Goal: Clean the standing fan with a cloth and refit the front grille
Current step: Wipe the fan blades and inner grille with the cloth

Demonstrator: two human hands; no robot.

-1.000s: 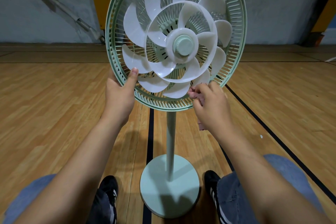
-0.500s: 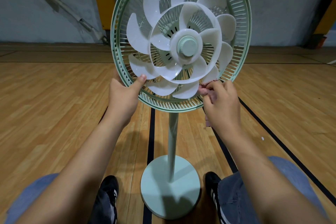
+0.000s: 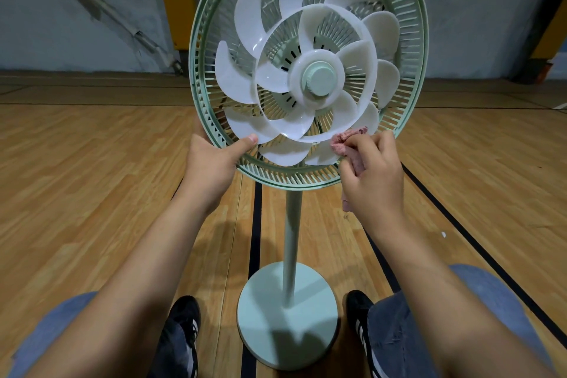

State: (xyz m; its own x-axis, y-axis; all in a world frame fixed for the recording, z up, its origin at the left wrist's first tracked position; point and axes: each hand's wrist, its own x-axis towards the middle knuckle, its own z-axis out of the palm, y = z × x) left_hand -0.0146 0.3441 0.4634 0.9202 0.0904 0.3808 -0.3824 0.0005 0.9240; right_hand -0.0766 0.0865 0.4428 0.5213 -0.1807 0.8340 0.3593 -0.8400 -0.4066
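Two hands worked the tall mint-green plastic standing fan [image 3: 293, 233] on the wooden floor: the left hand [image 3: 214, 163] gripped its rear grille rim, thumb on a translucent white blade [image 3: 245, 127], while the right hand [image 3: 372, 175] pinched a bunched pink cloth [image 3: 345, 139] against the lowest blades, where hard rubbing could flex one.

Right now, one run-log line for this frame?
phase: wiping blades | left hand: grips green rear guard rim | right hand: pinches pink cloth on white blade | front grille: off
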